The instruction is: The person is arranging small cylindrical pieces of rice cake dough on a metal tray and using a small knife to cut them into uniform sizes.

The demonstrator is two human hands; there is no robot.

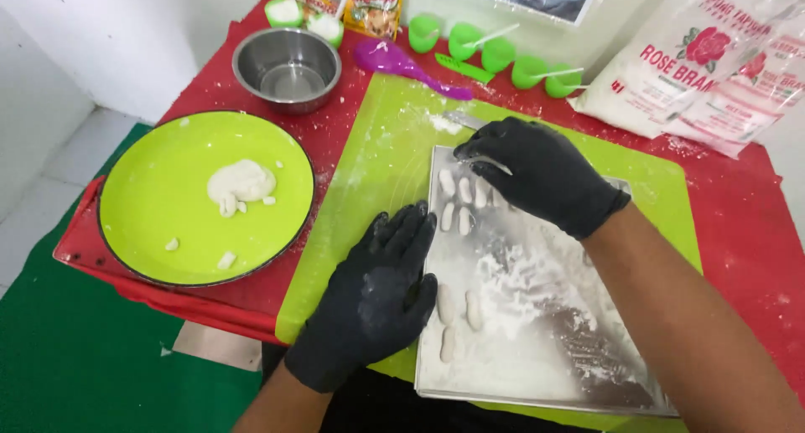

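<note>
1. Fingers of the right hand (541, 175), in a black glove, curl around a thin metal utensil (486, 161); its end pokes out at the 10 o'clock side of the hand, over the top of a flour-dusted metal tray (537, 383).
2. Just under that hand, a cluster of small white dough pieces (462, 200) lies in the tray's 11 o'clock corner.
3. Left hand (377, 295), also gloved in black and smeared with flour, lies flat and spread, grasping nothing, its fingers resting on the tray's left rim at 9 o'clock.
4. Three more dough pieces (459, 314) sit just to the 3 o'clock side of that hand, on the tray.
5. Under the tray lies a green mat (369, 173) on a red table (755, 223).
6. At 9 o'clock from the mat stands a lime-green plate (151, 207) with a lump of white dough (241, 182) and a few crumbs.
7. At 12 o'clock from the plate is a steel bowl (288, 67); a purple spoon (402, 64) and a row of green cups (495, 51) lie along the far edge.
8. At 2 o'clock, white flour bags (688, 64) lean by the wall.
</note>
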